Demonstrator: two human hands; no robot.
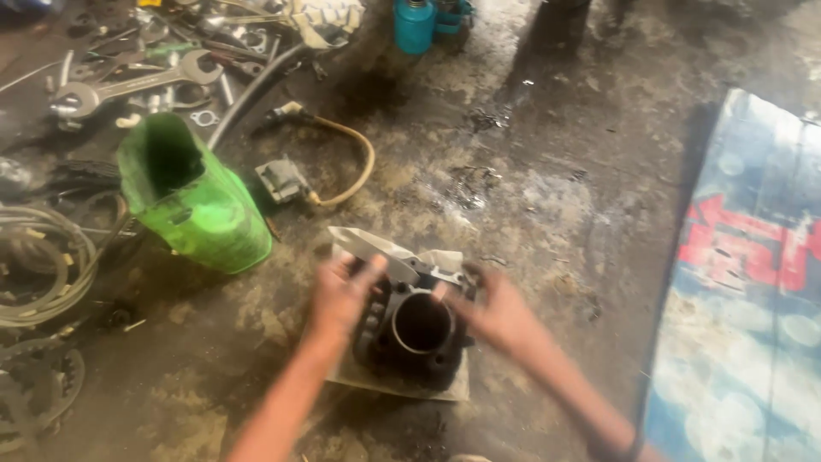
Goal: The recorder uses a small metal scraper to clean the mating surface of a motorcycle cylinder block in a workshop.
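here both hands, left (340, 295) and right (500, 312), grip the cylinder (417, 329) on cardboard (402, 387); wrenches (128, 85) lie unused.

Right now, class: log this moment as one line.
left hand: on cylinder | right hand: on cylinder | under: card | near: green tub

Repair workshop, oil-stained concrete floor (530, 197), scattered spanners (128, 85), coiled cables (43, 265), engine cylinder (415, 329)

black engine cylinder (419, 329), bright green container (192, 201), seemingly teal can (415, 24)
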